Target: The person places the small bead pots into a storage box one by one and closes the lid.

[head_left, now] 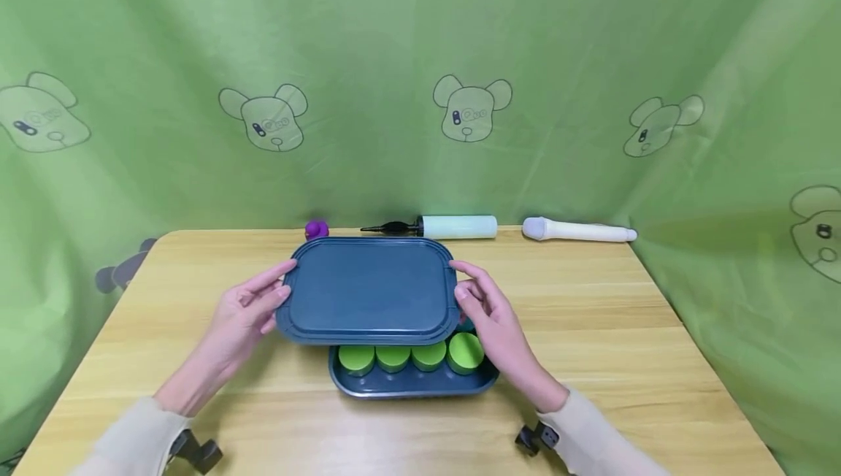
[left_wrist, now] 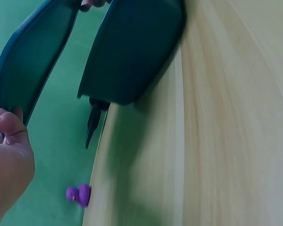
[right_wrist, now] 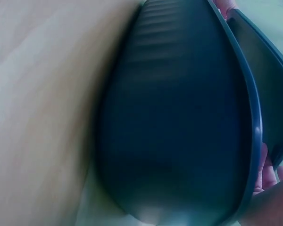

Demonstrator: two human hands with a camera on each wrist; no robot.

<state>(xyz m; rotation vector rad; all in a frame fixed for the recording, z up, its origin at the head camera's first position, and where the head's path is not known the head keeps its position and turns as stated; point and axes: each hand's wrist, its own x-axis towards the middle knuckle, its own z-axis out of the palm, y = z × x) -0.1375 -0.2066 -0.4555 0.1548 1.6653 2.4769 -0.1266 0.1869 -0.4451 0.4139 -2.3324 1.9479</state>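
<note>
Between both hands a dark blue rectangular lid [head_left: 373, 288] is held up over a matching blue box [head_left: 414, 387]. My left hand [head_left: 239, 315] pinches the lid's left end, thumb and fingers on the rim. At the opposite end my right hand [head_left: 494, 323] grips the lid's right edge. The box stands on the table, its near side showing below the lid, and several green round-topped items [head_left: 393, 358] sit in a row inside it. Most of the box's inside is hidden under the lid. In the left wrist view a gap separates the lid [left_wrist: 35, 52] from the box [left_wrist: 137, 52].
Along the back edge of the wooden table [head_left: 578, 359] lie a purple rubber duck [head_left: 317, 230], a hand pump [head_left: 458, 227] with a black nozzle end, and a white microphone-shaped stick [head_left: 581, 231]. A green curtain [head_left: 368, 38] with bear-head prints hangs behind.
</note>
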